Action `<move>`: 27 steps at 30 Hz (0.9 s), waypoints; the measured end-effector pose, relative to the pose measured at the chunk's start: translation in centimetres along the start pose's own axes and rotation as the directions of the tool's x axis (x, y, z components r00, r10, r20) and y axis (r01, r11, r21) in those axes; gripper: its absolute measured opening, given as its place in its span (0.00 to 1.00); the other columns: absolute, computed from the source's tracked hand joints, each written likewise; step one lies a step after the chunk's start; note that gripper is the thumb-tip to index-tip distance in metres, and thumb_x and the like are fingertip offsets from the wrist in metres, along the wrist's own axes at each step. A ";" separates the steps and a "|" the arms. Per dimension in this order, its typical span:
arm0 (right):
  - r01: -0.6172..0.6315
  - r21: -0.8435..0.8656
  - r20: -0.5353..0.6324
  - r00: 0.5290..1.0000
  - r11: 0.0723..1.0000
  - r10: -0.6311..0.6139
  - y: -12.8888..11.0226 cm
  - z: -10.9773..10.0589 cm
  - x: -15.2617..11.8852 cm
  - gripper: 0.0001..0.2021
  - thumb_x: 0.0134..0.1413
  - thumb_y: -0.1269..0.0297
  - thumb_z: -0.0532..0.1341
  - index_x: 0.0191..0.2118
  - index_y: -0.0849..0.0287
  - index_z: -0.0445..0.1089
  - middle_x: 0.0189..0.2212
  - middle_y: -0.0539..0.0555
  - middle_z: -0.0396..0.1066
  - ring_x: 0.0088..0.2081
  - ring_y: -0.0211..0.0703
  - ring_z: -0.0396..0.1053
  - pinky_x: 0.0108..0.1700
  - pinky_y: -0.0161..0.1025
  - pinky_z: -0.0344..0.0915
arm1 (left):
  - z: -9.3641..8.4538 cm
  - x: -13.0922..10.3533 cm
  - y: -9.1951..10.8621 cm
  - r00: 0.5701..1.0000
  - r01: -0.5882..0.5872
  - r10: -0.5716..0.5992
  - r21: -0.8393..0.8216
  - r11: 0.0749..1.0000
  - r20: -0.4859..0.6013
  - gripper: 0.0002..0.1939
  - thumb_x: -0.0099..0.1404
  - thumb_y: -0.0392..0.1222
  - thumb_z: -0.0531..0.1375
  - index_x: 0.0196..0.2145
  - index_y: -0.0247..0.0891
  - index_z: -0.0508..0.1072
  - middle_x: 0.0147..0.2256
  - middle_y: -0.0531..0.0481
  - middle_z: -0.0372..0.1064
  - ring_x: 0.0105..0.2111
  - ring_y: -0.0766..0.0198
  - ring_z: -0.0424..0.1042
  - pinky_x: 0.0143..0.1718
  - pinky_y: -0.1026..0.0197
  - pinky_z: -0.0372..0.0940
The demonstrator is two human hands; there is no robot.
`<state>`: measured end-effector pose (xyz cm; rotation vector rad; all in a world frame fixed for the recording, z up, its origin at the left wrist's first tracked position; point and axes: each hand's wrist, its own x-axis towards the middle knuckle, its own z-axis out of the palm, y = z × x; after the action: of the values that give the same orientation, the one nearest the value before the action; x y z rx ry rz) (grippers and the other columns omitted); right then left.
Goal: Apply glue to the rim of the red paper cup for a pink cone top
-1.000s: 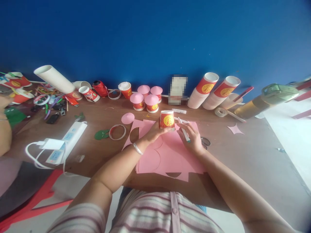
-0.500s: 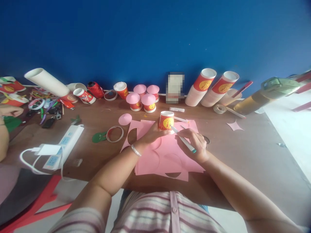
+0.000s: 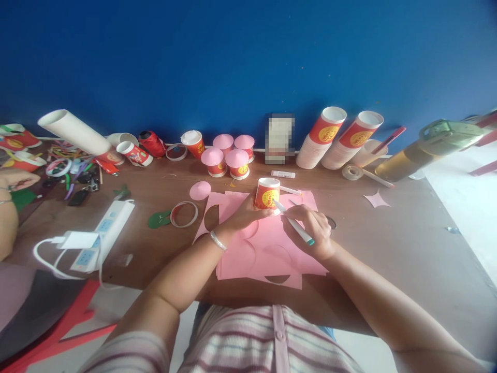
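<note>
My left hand [image 3: 245, 213] is closed round the lower left side of a red paper cup [image 3: 267, 194] with a yellow round emblem. The cup is upright over a stack of pink paper [image 3: 236, 259] with round cut-outs and drawn circles. My right hand [image 3: 314, 228] grips a slim white marker pen [image 3: 297, 226] with a teal end. The pen's narrow tip meets the cup's right side, though I cannot tell if it touches. Near my right hand, a dark loop [image 3: 331, 222] and a thin pointed tip look like partly hidden scissors.
Behind stand several cups with pink cone tops [image 3: 237, 157]. Stacked cups [image 3: 323, 135] lean by the blue wall, beside tape [image 3: 352, 172] and a bottle [image 3: 407, 155]. To the left are a power strip [image 3: 103, 235], a ring [image 3: 184, 214] and another person's hand [image 3: 21, 178].
The cup has shifted very slightly right and turned a little, its emblem now nearer the pen tip. Both hands keep their grips.
</note>
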<state>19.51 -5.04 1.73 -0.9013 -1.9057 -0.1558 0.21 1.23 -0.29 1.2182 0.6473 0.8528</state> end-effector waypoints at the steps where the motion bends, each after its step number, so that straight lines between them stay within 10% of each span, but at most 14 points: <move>1: -0.001 0.000 0.002 1.000 1.000 0.001 0.0 0.0 0.0 0.10 0.60 0.75 0.63 0.44 0.54 0.67 0.29 0.50 0.73 0.27 0.39 0.72 0.28 0.35 0.68 | 0.0 0.0 0.0 1.000 0.001 -0.001 -0.003 1.000 0.003 0.22 0.60 0.44 0.71 0.49 0.38 0.72 0.43 0.45 0.74 0.43 0.58 0.73 0.45 0.57 0.67; 27: 0.029 0.029 0.062 0.998 0.999 -0.031 0.1 -0.1 0.5 0.14 0.61 0.77 0.61 0.50 0.56 0.66 0.33 0.53 0.74 0.32 0.40 0.74 0.32 0.36 0.72 | 0.2 -0.1 0.4 0.999 0.035 -0.034 -0.023 0.999 0.003 0.24 0.58 0.44 0.72 0.48 0.38 0.70 0.41 0.47 0.72 0.43 0.60 0.72 0.44 0.58 0.66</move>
<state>19.54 -4.75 2.14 -0.8682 -1.9751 -0.1202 0.19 1.13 0.18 1.1841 0.6528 0.8275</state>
